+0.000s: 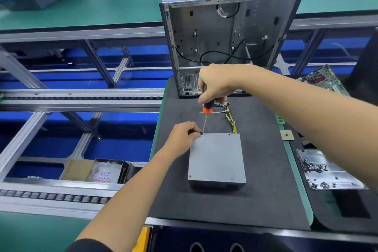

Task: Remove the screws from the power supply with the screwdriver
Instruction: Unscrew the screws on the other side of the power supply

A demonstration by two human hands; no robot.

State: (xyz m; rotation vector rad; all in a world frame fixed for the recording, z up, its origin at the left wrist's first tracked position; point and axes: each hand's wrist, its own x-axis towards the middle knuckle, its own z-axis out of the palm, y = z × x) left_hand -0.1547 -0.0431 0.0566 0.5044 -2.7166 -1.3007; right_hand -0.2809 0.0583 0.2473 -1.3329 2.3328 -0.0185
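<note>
Head view: the power supply [216, 158] lies flat on the dark mat [266, 200], just in front of the open computer case [225, 32]. Right hand [214, 84] wraps the screwdriver [207, 111] handle, tip down at the supply's far left corner. Left hand [183, 135] pinches a tiny screw [201, 133] there. The screw looks small and slippery, best pinched by its head; the supply looks rigid and heavy.

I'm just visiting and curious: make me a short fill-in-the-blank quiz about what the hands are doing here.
1. The right hand grips the screwdriver by its ____.
2. The screwdriver tip meets the power supply at its far-____ corner.
3. The left hand rests at the corner where the ____ tip is.
4. Behind the power supply stands an open computer ____.

Missing words: handle; left; screwdriver; case
</note>
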